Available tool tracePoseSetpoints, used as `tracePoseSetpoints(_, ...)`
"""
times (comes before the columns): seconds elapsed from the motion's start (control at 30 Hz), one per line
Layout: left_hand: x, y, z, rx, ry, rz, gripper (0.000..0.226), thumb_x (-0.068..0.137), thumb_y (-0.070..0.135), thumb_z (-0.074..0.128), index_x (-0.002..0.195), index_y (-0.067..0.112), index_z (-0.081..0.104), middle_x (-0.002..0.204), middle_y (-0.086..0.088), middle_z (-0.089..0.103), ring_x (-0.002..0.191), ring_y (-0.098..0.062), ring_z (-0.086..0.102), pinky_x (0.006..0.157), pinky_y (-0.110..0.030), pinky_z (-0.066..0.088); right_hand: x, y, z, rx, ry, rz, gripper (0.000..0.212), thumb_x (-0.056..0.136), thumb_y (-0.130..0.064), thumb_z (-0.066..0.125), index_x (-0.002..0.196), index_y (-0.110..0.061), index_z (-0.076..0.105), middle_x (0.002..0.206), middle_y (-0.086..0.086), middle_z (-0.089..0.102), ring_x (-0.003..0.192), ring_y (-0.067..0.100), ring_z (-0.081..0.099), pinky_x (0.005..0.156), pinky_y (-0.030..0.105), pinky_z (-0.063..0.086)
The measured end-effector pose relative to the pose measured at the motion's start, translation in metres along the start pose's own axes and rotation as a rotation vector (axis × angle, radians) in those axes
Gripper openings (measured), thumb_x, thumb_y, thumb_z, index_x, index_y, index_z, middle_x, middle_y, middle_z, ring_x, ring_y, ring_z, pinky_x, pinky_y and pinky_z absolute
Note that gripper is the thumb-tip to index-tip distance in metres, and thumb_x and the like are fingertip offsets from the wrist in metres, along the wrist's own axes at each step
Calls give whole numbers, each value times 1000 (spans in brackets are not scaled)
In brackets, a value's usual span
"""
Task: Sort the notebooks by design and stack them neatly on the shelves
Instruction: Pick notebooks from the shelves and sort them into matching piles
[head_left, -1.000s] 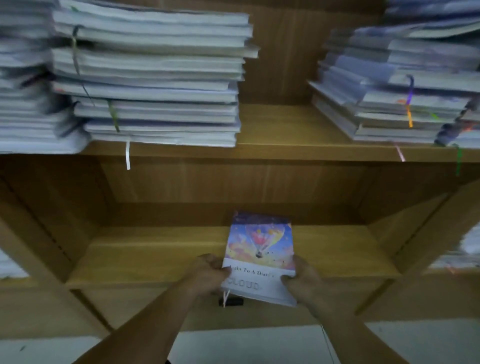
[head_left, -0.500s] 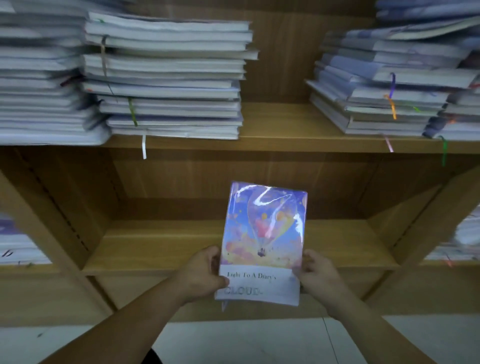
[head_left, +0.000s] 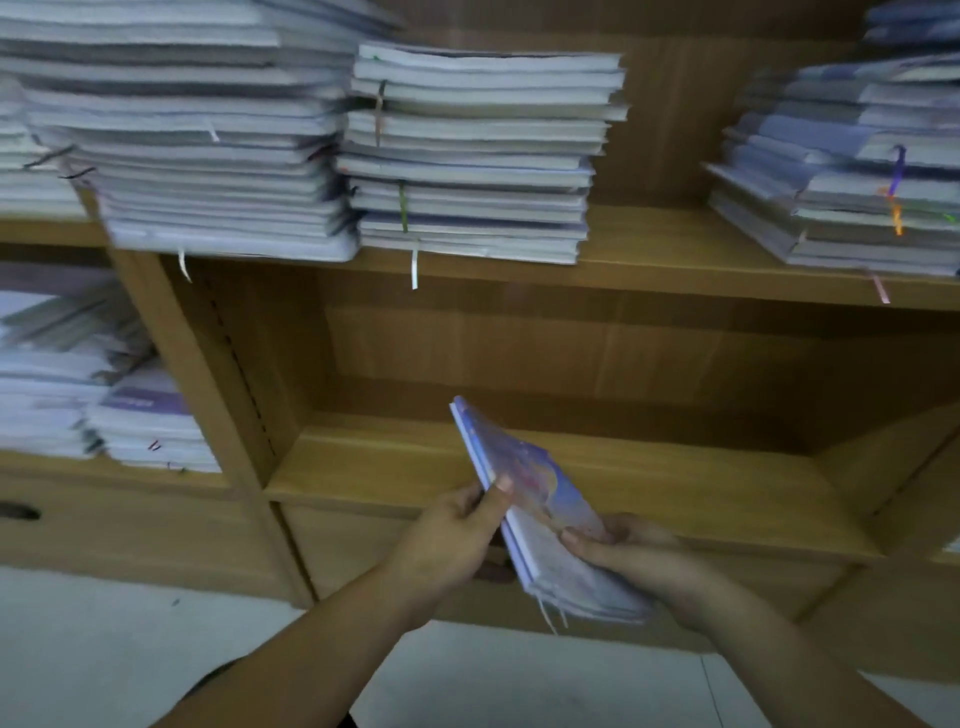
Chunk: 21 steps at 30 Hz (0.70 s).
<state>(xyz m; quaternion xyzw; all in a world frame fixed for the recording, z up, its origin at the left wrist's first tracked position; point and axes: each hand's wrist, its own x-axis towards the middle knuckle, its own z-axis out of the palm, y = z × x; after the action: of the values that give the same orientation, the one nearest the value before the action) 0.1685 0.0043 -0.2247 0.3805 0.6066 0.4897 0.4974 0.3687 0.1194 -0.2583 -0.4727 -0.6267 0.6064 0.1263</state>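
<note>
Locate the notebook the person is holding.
Head view, lower centre: the notebook is tilted between the left hand and right hand, just in front of the lower shelf.

A single view comes from a camera on the person's head. It faces forward and a little down at the wooden lower shelf (head_left: 675, 478), from close. The notebook stacks (head_left: 467, 156) lie above this shelf, the floor (head_left: 130, 649) is below it, and the notebook (head_left: 545, 493) is held just in front of it.
</note>
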Motion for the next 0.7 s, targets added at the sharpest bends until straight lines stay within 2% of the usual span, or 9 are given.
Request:
tracePoseSetpoints(0.1, 6, -6, -9, 75, 74, -16, 41, 105, 53, 39, 114, 27, 70, 107, 8, 77, 99, -11, 73, 86, -32, 60, 11, -1, 4, -38, 20, -15, 46, 72, -38, 89, 106, -11, 75, 97, 2, 79, 88, 17, 76, 73, 27, 57)
tracePoseSetpoints(0.17, 12, -9, -15, 10, 76, -60, 39, 108, 43, 38, 118, 20, 68, 109, -3, 77, 97, -19, 75, 77, -32, 61, 18, 1, 6, -49, 31, -5, 52, 68, -38, 92, 109, -12, 72, 97, 2, 79, 89, 18, 76, 78, 32, 59)
tracePoseSetpoints(0.2, 15, -11, -18, -38, 63, -77, 37, 110, 36, 38, 120, 16, 67, 110, -8, 76, 99, -24, 74, 78, -33, 62, 22, 3, 8, -58, 43, -12, 57, 65, -40, 94, 110, -13, 71, 97, 1, 79, 89, 18, 76, 80, 35, 60)
tracePoseSetpoints(0.27, 18, -12, -26, -123, 24, -107, 34, 110, 25, 40, 123, 9, 67, 113, -12, 76, 108, -30, 71, 93, -43, 59, 28, 5, 9, -81, 112, -40, 66, 58, -44, 97, 110, -16, 69, 98, -2, 79, 89, 16, 76, 83, 38, 60)
tracePoseSetpoints(0.33, 19, -17, -36, -163, -25, -116, 32, 110, 18, 41, 123, 7, 67, 116, -13, 75, 114, -33, 68, 104, -52, 52, 32, 8, 11, -88, 170, -71, 72, 53, -44, 99, 112, -18, 66, 100, -3, 78, 89, 14, 76, 82, 38, 61)
tracePoseSetpoints(0.4, 19, -21, -47, -173, -66, -110, 33, 109, 13, 40, 125, 7, 68, 120, -14, 73, 117, -34, 66, 106, -53, 50, 36, 9, 15, -107, 199, -98, 77, 50, -44, 100, 113, -22, 60, 105, -2, 75, 91, 13, 75, 81, 37, 61)
tracePoseSetpoints(0.53, 14, -23, -62, -78, -114, -76, 34, 110, 12, 38, 129, 11, 66, 124, -9, 72, 120, -30, 66, 105, -51, 51, 39, 6, 22, -129, 256, -163, 76, 55, -30, 100, 115, -28, 55, 106, -6, 70, 86, 5, 71, 67, 20, 55)
tracePoseSetpoints(0.7, 6, -27, -70, 114, -21, -11, 33, 103, -4, 43, 120, 7, 69, 113, -11, 76, 106, -30, 73, 97, -52, 56, 40, 0, 24, -206, 257, -222, 84, 54, -25, 100, 123, -29, 53, 105, -8, 71, 87, 3, 70, 77, 26, 57)
